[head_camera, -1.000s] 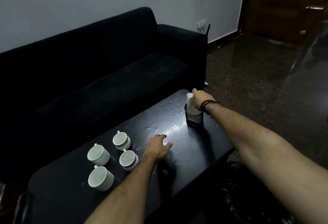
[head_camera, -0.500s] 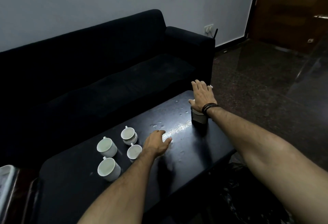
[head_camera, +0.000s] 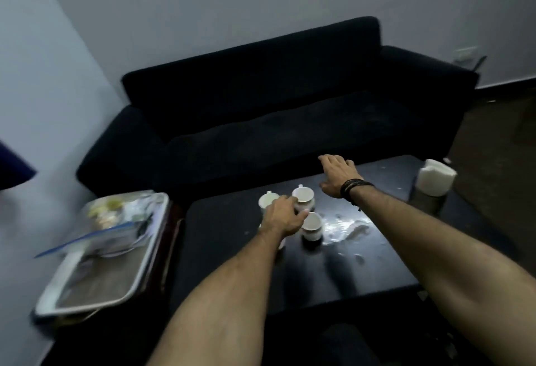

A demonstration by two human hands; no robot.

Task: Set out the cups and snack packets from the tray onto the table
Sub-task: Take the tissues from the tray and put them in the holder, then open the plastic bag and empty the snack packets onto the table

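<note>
white cups (head_camera: 303, 194) clustered mid-worktop (head_camera: 232, 238), three plainly visible, one more mostly hidden under left hand. left hand (head_camera: 282, 216) hovers over cups, fingers loosely curled, grasping nothing visible. right hand (head_camera: 338, 175) released, fingers spread, above far worktop edge, right of cups. snack packets (head_camera: 116, 217) blurred, on tray (head_camera: 95, 287) at left, beside worktop. tissue holder (head_camera: 433, 189) far right. black sofa (head_camera: 261, 110) behind.
</note>
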